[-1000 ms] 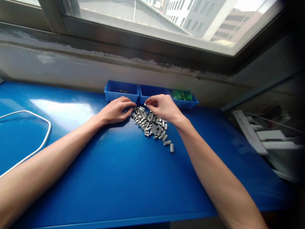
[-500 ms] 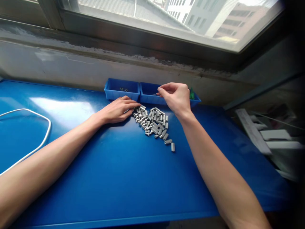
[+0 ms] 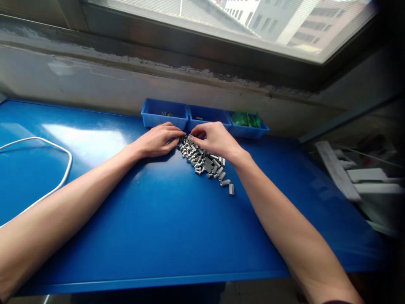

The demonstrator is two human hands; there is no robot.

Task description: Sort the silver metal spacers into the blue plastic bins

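A heap of small metal parts (image 3: 207, 162), hex standoffs mixed with shorter screw-like pieces, lies on the blue table. My left hand (image 3: 160, 140) rests at the heap's upper left edge, its fingers stretched out and their tips touching the parts. From the right, my right hand (image 3: 218, 140) reaches over the top of the heap. Its thumb and forefinger close around a small grey hex standoff (image 3: 190, 136) near the left fingertips, mostly hidden. One loose hex standoff (image 3: 231, 189) stands apart at the heap's lower right end.
Behind the heap, three joined blue bins stand against the wall: the left bin (image 3: 164, 120) holds a few metal pieces, the middle bin (image 3: 210, 113) a metal piece, the right bin (image 3: 249, 131) green packets (image 3: 245, 119). A white cable (image 3: 68, 154) curves across the left side.
My right hand has moved left and down from above the middle bin to the heap. The middle bin and the green packets now show. My left hand stays by the heap.
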